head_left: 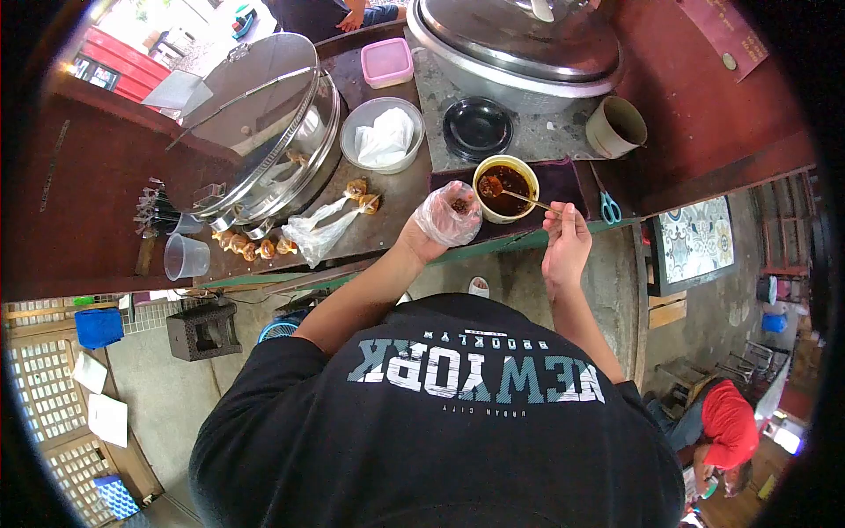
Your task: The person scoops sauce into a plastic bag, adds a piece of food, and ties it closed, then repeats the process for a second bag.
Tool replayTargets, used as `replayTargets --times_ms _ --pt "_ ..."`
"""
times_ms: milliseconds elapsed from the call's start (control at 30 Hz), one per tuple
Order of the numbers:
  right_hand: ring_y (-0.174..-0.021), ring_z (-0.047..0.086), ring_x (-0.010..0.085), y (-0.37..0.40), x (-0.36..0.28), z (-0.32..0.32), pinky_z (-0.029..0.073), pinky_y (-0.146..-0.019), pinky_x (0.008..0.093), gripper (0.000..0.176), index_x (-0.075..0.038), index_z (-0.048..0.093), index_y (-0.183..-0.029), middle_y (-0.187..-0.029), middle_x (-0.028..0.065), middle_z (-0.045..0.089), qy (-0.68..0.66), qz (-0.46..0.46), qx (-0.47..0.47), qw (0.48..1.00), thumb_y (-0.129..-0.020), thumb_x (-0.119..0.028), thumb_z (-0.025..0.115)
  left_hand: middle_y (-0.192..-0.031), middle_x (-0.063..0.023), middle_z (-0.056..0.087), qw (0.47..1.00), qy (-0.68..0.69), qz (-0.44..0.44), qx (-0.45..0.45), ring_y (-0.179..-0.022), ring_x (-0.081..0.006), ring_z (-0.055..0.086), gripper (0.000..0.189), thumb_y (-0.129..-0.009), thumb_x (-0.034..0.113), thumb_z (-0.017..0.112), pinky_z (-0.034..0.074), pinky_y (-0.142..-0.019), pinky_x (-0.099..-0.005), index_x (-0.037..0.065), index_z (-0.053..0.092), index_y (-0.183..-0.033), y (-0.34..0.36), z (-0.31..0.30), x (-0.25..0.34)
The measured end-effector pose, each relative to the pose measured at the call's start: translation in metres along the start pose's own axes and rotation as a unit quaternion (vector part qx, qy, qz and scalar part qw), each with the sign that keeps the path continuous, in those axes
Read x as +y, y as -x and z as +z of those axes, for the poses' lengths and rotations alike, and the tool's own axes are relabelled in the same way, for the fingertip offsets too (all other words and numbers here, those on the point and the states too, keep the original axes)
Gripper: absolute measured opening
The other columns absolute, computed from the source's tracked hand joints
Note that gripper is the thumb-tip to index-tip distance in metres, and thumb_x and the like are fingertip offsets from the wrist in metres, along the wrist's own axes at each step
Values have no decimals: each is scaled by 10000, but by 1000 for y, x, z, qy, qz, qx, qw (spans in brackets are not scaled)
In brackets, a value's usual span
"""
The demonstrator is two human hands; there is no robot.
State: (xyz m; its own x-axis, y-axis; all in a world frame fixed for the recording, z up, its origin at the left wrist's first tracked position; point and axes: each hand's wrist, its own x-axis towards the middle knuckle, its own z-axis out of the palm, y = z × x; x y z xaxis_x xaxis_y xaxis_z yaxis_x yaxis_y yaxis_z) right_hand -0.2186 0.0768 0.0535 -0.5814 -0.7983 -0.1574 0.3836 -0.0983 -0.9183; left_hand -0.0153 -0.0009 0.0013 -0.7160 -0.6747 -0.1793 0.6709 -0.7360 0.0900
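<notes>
My left hand (424, 241) is closed on a small clear plastic bag (451, 227), its mouth held upward and some dark sauce visible inside. Just right of the bag stands a round tub (505, 218) of dark reddish-brown sauce. My right hand (566, 246) pinches the thin handle of a spoon (533, 202). The spoon's bowl is over the tub, filled with chili-like bits. Left of my left hand, knotted plastic bags (319, 231) lie on the counter beside browned dumpling-like pieces (359, 190).
A steamer pot (333, 167) with a raised glass lid stands left. Behind are a bowl with white tissue (385, 141), a pink container (387, 63), black bowls (478, 128) and a large lidded pot (519, 92). Scissors (610, 209) lie right. A person in red (730, 426) is lower right.
</notes>
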Motion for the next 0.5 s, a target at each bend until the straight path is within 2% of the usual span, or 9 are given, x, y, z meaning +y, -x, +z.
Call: replayTargets --times_ms 67,167,200,300,433,500 --pt "-726 551 105 6 -3 7 461 -676 244 261 9 605 -919 -839 57 621 1 -5 -14 1000 -953 -223 492 -919 -132 592 999 -12 -4 -44 -883 -272 577 198 -900 202 550 525 -772 -414 14 597 -936 -1 -1 0" --pt "-715 543 95 18 -10 18 458 -676 238 252 3 606 -916 -821 44 612 74 -29 -50 996 -958 -212 480 -973 -144 593 999 24 9 19 -941 -300 566 212 -885 202 561 509 -823 -433 33 600 -1006 6 2 0" --pt "-706 536 88 22 -10 21 458 -674 236 243 0 605 -908 -800 28 599 113 -40 -57 991 -962 -192 465 -994 -148 590 1000 27 12 8 -954 -308 562 223 -882 199 560 500 -840 -440 42 592 -1036 6 0 -1" --pt "-693 541 90 28 -7 23 463 -656 244 228 2 607 -895 -796 30 601 193 -142 -126 963 -960 -160 460 -1050 -156 582 999 32 21 -19 -982 -323 554 265 -880 191 549 480 -880 -457 61 569 -1109 5 -10 -3" --pt "-664 568 137 35 -15 26 466 -628 243 141 1 614 -875 -790 79 601 308 -309 -198 878 -911 -68 497 -1092 -155 566 998 43 18 -36 -988 -319 555 274 -897 187 509 474 -889 -463 62 544 -1139 4 -14 -2" --pt "-666 569 148 35 -16 25 467 -631 249 128 -3 618 -879 -795 83 600 307 -317 -196 876 -900 -69 511 -1102 -156 561 998 49 9 -25 -991 -317 555 267 -904 185 496 475 -888 -462 61 542 -1136 4 -14 -1"
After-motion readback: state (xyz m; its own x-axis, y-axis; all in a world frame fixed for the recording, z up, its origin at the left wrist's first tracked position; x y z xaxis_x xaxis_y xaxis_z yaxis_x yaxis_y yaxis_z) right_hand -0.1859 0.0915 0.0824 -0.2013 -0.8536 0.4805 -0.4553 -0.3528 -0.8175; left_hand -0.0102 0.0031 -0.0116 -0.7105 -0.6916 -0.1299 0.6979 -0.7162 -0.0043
